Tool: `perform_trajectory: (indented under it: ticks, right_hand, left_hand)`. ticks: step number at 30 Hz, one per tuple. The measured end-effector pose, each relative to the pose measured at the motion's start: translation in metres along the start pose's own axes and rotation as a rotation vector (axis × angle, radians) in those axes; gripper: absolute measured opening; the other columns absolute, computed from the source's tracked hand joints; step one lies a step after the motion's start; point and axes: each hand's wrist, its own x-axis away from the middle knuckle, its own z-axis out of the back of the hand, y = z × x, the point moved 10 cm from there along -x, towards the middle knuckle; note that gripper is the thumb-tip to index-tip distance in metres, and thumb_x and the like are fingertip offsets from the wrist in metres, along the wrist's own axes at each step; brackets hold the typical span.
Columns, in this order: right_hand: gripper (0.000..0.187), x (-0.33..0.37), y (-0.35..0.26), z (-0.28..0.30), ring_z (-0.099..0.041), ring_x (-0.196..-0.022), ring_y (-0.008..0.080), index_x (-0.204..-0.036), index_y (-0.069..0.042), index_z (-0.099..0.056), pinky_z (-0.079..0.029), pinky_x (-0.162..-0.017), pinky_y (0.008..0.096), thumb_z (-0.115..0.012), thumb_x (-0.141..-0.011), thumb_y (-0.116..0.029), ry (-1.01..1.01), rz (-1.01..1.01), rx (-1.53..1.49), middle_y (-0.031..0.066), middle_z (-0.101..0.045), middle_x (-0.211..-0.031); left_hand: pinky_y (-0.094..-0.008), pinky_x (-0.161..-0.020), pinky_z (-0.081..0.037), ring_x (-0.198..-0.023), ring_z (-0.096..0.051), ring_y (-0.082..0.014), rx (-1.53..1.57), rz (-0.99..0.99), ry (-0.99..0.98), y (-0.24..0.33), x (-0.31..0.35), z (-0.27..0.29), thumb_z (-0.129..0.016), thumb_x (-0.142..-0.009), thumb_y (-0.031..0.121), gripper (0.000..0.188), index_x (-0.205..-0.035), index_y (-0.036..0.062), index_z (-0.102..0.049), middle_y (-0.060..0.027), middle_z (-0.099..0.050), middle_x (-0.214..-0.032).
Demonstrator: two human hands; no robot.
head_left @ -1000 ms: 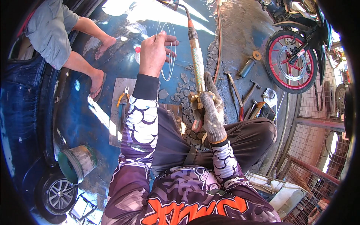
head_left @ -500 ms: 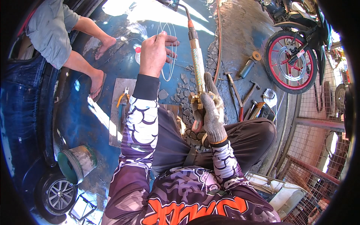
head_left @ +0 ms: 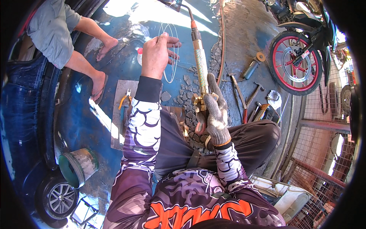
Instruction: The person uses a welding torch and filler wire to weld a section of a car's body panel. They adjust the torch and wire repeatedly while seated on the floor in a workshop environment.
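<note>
My bare left hand (head_left: 155, 57) is closed at the thumb and forefinger on a looped thin wire (head_left: 169, 81), its other fingers stretched out to the right. The loops hang beside and below those fingers. My right hand (head_left: 218, 122), in a grey knit glove, wraps round the valve end of a gas torch (head_left: 201, 68). That torch points away from me, with brass knobs near the glove and a thin bent neck at the far end. Its tip reaches toward a dark metal part (head_left: 175, 4) at the upper edge, mostly cut off. I cannot make out a flame.
Orange-handled pliers (head_left: 125, 99) lie on a metal plate at left, near a tipped bucket (head_left: 82, 166). Hammers (head_left: 253, 95) and broken stone pieces (head_left: 187, 91) lie to the right. A motorcycle wheel (head_left: 295, 63) stands far right; another person's legs (head_left: 85, 63) are far left.
My left hand and the wire loops have shifted very slightly to the left. The right hand stays on the torch in nearly the same place.
</note>
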Motion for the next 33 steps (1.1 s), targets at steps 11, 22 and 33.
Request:
perform_trajectory:
  ticks: [11,22,33]
  right_hand:
    - [0.073,0.0009,-0.0007,0.0021,-0.064,-0.068,0.0099,-0.165,-0.009,-0.028,-0.048,-0.05,0.0199,-0.064,-0.103,-0.023,0.018,0.02,0.038,0.0148,-0.073,-0.098]
    - [0.072,0.0023,-0.0002,-0.0005,-0.064,-0.066,0.0102,-0.165,-0.009,-0.029,-0.047,-0.048,0.0203,-0.064,-0.103,-0.022,0.012,0.011,-0.034,0.0154,-0.073,-0.098]
    - [0.067,0.0039,0.0036,0.0026,-0.068,-0.073,0.0122,-0.163,-0.009,-0.034,-0.051,-0.054,0.0208,-0.063,-0.104,-0.02,0.003,-0.013,-0.065,0.0167,-0.073,-0.103]
  left_hand:
    - [-0.0264,-0.05,-0.051,-0.059,-0.068,-0.0143,-0.014,-0.004,-0.018,0.0025,0.0002,-0.0014,-0.043,-0.109,0.029,0.044,-0.106,-0.0046,-0.073,-0.0138,-0.078,-0.096]
    - [-0.0263,-0.051,-0.051,-0.06,-0.069,-0.0148,-0.009,-0.01,-0.01,0.0004,-0.0002,0.0005,-0.043,-0.109,0.028,0.045,-0.106,-0.0043,-0.073,-0.0128,-0.078,-0.095]
    - [-0.026,-0.05,-0.051,-0.061,-0.07,-0.0147,-0.022,-0.012,-0.013,0.0008,0.001,-0.0002,-0.042,-0.109,0.028,0.045,-0.107,-0.0045,-0.073,-0.0134,-0.079,-0.096]
